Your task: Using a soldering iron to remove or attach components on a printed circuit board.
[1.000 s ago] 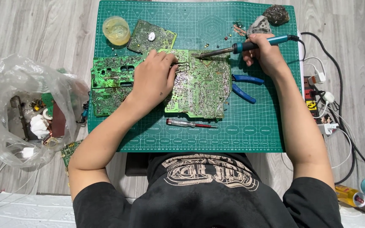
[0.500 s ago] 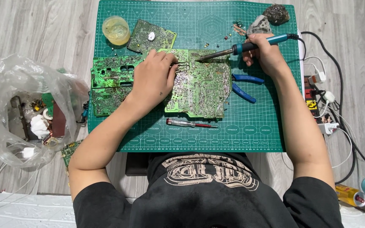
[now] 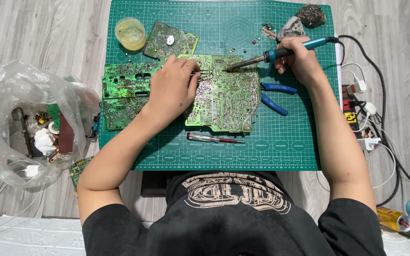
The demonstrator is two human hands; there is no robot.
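The left hand (image 3: 172,87) presses thin metal tweezers (image 3: 204,72) onto the large green circuit board (image 3: 226,97) mid-mat, steadying it, while the right hand (image 3: 301,61), at two o'clock, clasps the blue-handled soldering iron (image 3: 281,51), tip on the board's upper edge.

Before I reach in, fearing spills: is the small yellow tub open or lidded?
Open: the yellow tub shows its rim and yellowish contents, with no lid on it.

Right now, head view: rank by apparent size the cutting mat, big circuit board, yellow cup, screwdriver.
1. Cutting mat, by far the largest.
2. Big circuit board, partly under the left hand.
3 and 4. Yellow cup and screwdriver: unsure; the screwdriver is longer, the cup wider, so no clear ranking.
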